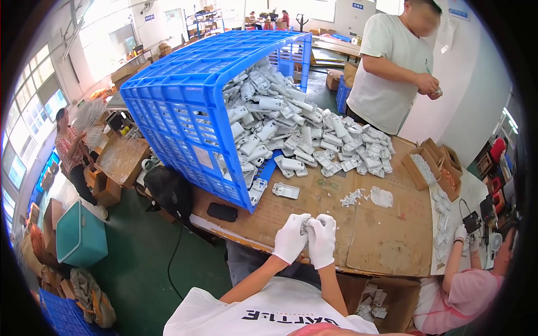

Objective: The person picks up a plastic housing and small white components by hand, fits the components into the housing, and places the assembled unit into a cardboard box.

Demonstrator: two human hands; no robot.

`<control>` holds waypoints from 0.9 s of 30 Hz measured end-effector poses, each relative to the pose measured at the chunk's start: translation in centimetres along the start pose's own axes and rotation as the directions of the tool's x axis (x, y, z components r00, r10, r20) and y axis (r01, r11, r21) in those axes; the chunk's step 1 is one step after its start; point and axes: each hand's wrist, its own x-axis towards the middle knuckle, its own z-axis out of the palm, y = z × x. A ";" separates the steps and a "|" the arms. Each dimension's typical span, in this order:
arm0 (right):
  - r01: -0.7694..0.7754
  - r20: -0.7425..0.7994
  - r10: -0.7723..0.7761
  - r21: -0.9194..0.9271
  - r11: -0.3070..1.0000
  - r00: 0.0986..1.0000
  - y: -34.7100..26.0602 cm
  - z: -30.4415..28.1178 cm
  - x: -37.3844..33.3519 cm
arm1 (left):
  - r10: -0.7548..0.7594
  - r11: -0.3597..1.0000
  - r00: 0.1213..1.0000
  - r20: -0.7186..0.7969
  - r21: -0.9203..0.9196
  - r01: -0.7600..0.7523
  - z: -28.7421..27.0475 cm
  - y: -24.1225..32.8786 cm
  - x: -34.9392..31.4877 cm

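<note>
My left hand (291, 239) and my right hand (322, 243), both in white gloves, meet above the front edge of the cardboard-covered table (314, 204). Their fingers are closed together around a small greyish piece, mostly hidden by the gloves. Just beyond them lies one white plastic housing (286, 190), flat on the cardboard. A large heap of similar white housings (269, 103) spills out of a blue plastic crate (174, 120) tipped on its side. Right of the single housing are a small pile of tiny white parts (352, 197) and a clear plastic lid or tray (381, 196).
A black pouch (222, 211) lies near the table's front left edge, beside a black bag (168, 187). Cardboard boxes of small parts (422, 168) stand at the right. One person (386, 67) stands across the table; a gloved co-worker (462, 297) works at the right. An open carton (392, 297) sits below the table.
</note>
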 end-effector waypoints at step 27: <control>-0.496 0.485 0.290 0.376 0.783 0.825 3.2 -3.8 0.1 | 0.137 0.986 0.950 0.282 0.055 -0.159 -1.0 1.7 1.0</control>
